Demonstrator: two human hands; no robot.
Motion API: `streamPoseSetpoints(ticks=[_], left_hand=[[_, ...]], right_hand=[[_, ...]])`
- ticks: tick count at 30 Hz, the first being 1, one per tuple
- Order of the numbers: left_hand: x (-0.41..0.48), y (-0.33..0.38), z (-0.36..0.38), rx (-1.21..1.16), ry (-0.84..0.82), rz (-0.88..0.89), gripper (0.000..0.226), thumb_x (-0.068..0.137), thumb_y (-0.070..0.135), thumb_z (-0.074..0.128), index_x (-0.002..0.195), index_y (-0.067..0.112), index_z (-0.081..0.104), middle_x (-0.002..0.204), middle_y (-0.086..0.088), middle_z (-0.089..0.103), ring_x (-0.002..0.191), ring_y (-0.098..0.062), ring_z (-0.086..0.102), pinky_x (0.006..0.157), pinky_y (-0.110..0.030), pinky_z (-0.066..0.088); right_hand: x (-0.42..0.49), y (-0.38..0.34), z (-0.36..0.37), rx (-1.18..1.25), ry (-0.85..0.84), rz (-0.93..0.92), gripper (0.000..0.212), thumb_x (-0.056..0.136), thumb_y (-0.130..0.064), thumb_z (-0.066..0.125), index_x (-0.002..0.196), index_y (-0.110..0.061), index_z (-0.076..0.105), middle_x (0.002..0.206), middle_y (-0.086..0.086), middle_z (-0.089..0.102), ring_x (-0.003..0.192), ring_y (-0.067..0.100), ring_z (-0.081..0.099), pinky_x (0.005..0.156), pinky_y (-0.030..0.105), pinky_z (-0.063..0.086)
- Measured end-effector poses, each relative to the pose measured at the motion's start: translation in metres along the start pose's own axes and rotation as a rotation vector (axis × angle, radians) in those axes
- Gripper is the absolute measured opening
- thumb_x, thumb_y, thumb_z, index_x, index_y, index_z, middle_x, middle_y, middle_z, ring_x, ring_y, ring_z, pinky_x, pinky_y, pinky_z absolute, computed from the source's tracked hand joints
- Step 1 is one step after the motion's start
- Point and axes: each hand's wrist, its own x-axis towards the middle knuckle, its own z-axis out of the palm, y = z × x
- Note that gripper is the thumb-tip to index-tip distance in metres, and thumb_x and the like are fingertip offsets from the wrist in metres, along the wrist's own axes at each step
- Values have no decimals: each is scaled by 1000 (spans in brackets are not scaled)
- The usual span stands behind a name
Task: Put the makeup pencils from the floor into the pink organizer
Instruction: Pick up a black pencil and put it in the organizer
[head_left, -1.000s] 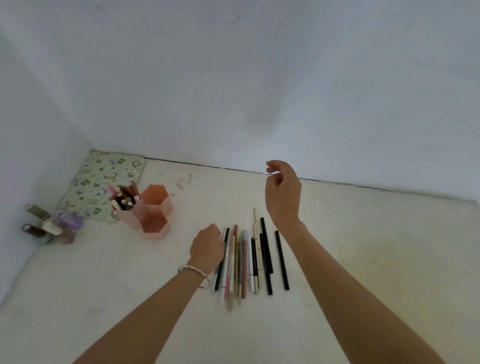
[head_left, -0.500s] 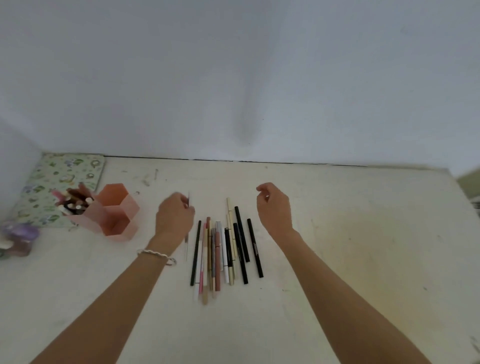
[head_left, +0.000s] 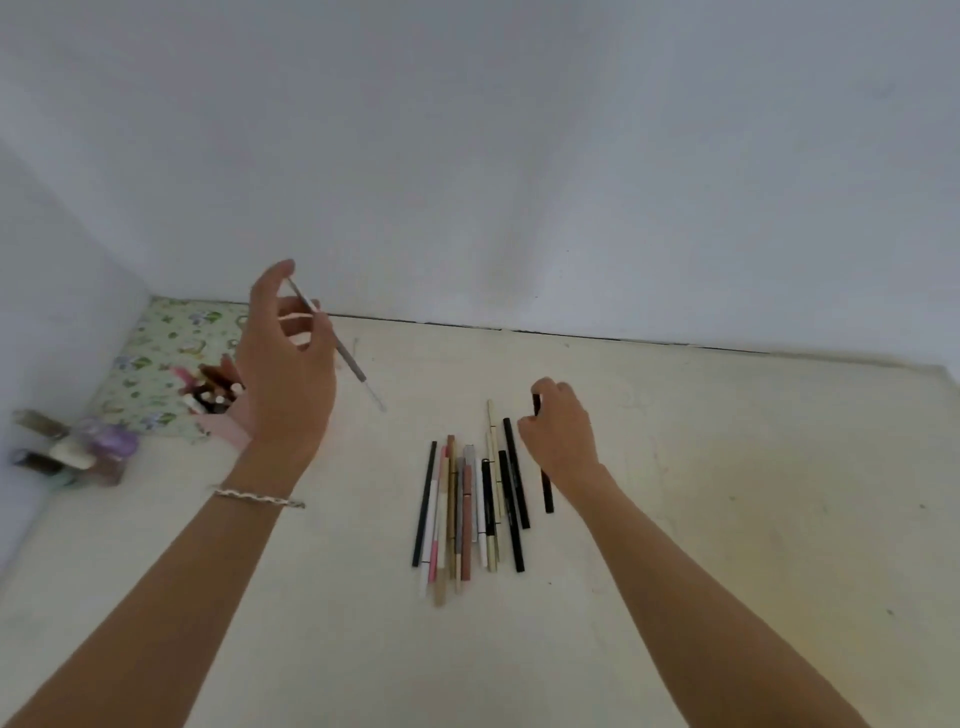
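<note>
Several makeup pencils (head_left: 470, 512), black, pink, brown and cream, lie side by side on the pale floor. My left hand (head_left: 285, 364) is raised above the floor and pinches a thin grey-white pencil (head_left: 340, 351) that slants down to the right. Behind this hand the pink organizer (head_left: 228, 428) is mostly hidden; several pencils (head_left: 210, 387) stand in it. My right hand (head_left: 561, 431) rests at the right end of the row, fingers closed on a black pencil (head_left: 545, 491) whose lower end still lies on the floor.
A green floral mat (head_left: 171, 343) lies in the left corner behind the organizer. A few small bottles and a purple jar (head_left: 78, 447) stand by the left wall. White walls close the back and left sides.
My left hand has lifted the thin pencil off the floor and carried it up and left toward the organizer. My right hand has come down onto the black pencil at the row's right end.
</note>
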Motion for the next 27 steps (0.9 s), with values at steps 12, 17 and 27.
streamPoseSetpoints(ticks=[12,17,27], left_hand=[[42,-68,-106,184,227,94,37,95,10,55,129,26,49,113,-6,64,95,-16,65,83,-31,56],[22,-97,-100,435,84,134,17,90,14,64,106,9,70,115,-10,65,110,-29,60,96,-25,41],[30,-83,-155,289,277,103,31,97,7,47,126,6,57,125,-11,57,110,-22,55,94,-34,48]], right_hand=[[-2,-188,-20,813,315,-378,38,81,3,58,114,-16,52,92,-1,61,78,7,59,72,12,48],[-16,-220,2,849,296,-445,36,84,4,58,115,-14,53,92,-6,60,79,6,60,74,13,49],[-26,-273,59,755,180,-619,34,91,-4,56,119,-21,50,104,-4,59,89,4,59,84,31,55]])
